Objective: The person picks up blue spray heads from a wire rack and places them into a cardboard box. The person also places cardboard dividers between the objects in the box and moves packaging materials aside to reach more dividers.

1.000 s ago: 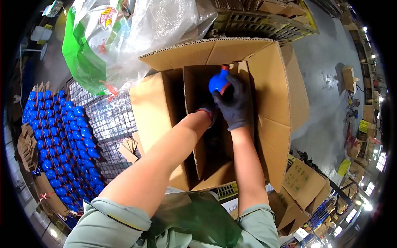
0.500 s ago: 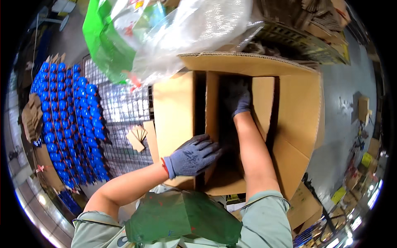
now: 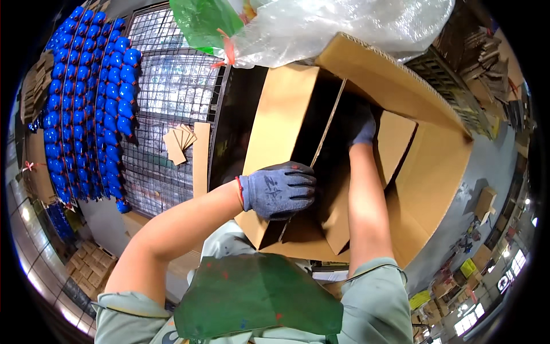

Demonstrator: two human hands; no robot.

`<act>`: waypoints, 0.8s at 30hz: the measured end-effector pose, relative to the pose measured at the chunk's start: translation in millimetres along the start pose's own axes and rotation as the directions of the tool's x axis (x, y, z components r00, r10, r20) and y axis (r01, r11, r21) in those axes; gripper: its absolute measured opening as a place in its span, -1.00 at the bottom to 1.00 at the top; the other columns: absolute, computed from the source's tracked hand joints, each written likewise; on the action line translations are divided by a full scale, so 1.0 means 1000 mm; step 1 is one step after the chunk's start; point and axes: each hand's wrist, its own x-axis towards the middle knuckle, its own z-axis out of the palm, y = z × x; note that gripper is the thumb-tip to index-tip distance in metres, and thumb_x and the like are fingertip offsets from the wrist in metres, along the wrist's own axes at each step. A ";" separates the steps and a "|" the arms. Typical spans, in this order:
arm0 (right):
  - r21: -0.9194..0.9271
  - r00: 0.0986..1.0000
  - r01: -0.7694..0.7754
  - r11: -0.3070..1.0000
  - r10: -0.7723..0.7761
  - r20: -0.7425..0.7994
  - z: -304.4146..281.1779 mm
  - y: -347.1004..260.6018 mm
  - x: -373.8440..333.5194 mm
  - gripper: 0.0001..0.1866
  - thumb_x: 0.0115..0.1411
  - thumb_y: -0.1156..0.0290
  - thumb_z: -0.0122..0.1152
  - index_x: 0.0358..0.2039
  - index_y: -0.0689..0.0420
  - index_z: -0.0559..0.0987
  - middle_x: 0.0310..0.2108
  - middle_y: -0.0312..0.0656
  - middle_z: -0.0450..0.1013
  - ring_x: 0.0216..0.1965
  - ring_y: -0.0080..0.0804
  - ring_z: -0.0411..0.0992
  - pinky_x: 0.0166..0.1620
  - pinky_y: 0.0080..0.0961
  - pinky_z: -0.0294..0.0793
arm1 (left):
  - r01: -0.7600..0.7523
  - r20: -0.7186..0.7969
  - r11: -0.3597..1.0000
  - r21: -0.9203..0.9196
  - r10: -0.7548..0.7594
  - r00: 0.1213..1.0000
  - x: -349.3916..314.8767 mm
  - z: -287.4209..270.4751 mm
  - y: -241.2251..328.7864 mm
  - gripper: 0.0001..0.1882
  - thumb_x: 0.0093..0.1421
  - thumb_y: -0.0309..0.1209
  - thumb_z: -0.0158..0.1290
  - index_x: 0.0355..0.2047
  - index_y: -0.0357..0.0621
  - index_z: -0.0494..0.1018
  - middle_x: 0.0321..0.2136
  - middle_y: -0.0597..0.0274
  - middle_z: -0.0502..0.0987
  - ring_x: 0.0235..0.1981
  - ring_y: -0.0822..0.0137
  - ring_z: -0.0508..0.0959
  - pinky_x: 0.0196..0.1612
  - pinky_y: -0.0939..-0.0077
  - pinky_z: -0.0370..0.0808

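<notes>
A large open cardboard box (image 3: 441, 166) stands tilted in front of me. Inside are an upright cardboard divider (image 3: 328, 123), seen nearly edge-on, and another cardboard panel (image 3: 395, 140) along the right side. My left hand (image 3: 279, 192), in a grey-blue work glove with a red cuff edge, curls its closed fingers over the top edge of the divider. My right hand (image 3: 362, 127), gloved alike, reaches deep between the divider and the right panel. Its fingers are lost in the dark, so what they touch is hidden.
Clear plastic wrapping (image 3: 344, 28) and a green bag (image 3: 209, 23) hang beyond the box. At left are strung blue rounded parts (image 3: 86, 109), a wire mesh rack (image 3: 172, 74) and small cardboard pieces (image 3: 179, 143). A slatted crate (image 3: 452, 86) stands at far right.
The view has turned, so the box appears slanted and further right. The divider now shows edge-on, and my left hand's fingers have curled over it. My right hand stays deep inside.
</notes>
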 end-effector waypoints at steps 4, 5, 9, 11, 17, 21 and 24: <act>0.152 0.939 -0.221 0.964 0.168 0.299 -0.001 -0.028 0.000 -0.62 0.20 0.28 0.08 -0.02 0.16 0.56 -0.05 0.14 0.49 -0.10 0.09 0.50 -0.05 -0.07 0.53 | 0.005 -0.072 1.000 -0.020 -0.007 0.997 -0.007 0.008 0.005 -0.55 0.04 -0.15 0.14 -0.12 -0.17 0.52 -0.11 0.05 0.53 0.02 0.00 0.51 0.15 -0.03 0.44; 0.153 0.926 -0.234 0.960 0.172 0.335 0.000 -0.034 0.010 -0.62 0.22 0.28 0.06 0.00 0.17 0.55 -0.04 0.11 0.49 -0.09 0.05 0.50 -0.03 -0.09 0.52 | 0.005 -0.057 0.999 -0.035 -0.007 0.998 -0.005 0.005 0.000 -0.54 0.05 -0.14 0.14 -0.11 -0.18 0.50 -0.10 0.03 0.52 0.03 -0.01 0.50 0.17 -0.04 0.41; 0.370 0.878 -0.354 0.859 0.169 0.447 -0.037 -0.025 0.045 -0.61 0.31 0.28 0.01 0.07 0.18 0.50 0.00 0.00 0.48 -0.02 -0.15 0.46 0.05 -0.20 0.47 | -0.067 -0.069 0.994 -0.084 0.061 0.996 -0.001 0.007 -0.002 -0.50 0.06 -0.12 0.13 -0.08 -0.20 0.47 -0.06 -0.05 0.49 0.09 -0.07 0.45 0.24 -0.09 0.31; 0.658 0.832 -0.539 0.526 0.212 0.512 -0.073 -0.042 0.054 -0.61 0.35 0.27 -0.01 0.11 0.19 0.48 0.02 -0.06 0.48 0.01 -0.24 0.45 0.09 -0.25 0.45 | -0.069 -0.139 0.992 -0.104 0.054 0.989 -0.012 0.014 -0.003 -0.51 0.08 -0.14 0.11 -0.05 -0.18 0.46 -0.01 -0.06 0.47 0.14 -0.07 0.42 0.27 -0.09 0.28; 0.545 0.918 -0.385 0.745 0.372 0.139 -0.222 -0.223 0.008 -0.45 0.43 0.21 -0.05 0.30 0.28 0.26 0.31 -0.03 0.22 0.33 -0.17 0.16 0.37 -0.26 0.07 | 0.687 -0.447 0.702 -0.190 -0.684 0.576 -0.133 -0.056 -0.016 -0.41 -0.01 -0.34 0.17 0.08 -0.19 0.41 0.03 -0.06 0.47 0.09 -0.16 0.43 0.24 -0.07 0.30; 0.375 0.964 -0.259 0.890 0.212 0.161 -0.217 -0.293 -0.009 -0.32 0.27 0.38 0.12 0.38 0.17 0.18 0.48 0.04 -0.18 0.45 0.00 -0.08 0.40 -0.15 -0.02 | 0.839 -0.659 0.065 -0.540 -0.652 -0.374 -0.410 -0.021 -0.091 -0.17 0.12 -0.23 0.20 0.32 -0.27 0.13 0.29 -0.11 0.19 0.29 -0.11 0.22 0.30 0.05 0.21; 0.239 0.951 -0.278 0.930 0.232 0.205 -0.213 -0.299 -0.005 -0.34 0.32 0.35 0.08 0.38 0.21 0.15 0.46 0.03 -0.10 0.48 -0.03 -0.18 0.41 -0.13 -0.10 | 0.547 -0.640 -0.701 -0.457 -0.168 -0.750 -0.609 -0.064 -0.112 0.03 0.14 0.21 0.10 0.38 -0.25 0.02 0.31 -0.27 0.16 0.26 -0.22 0.27 0.27 -0.02 0.26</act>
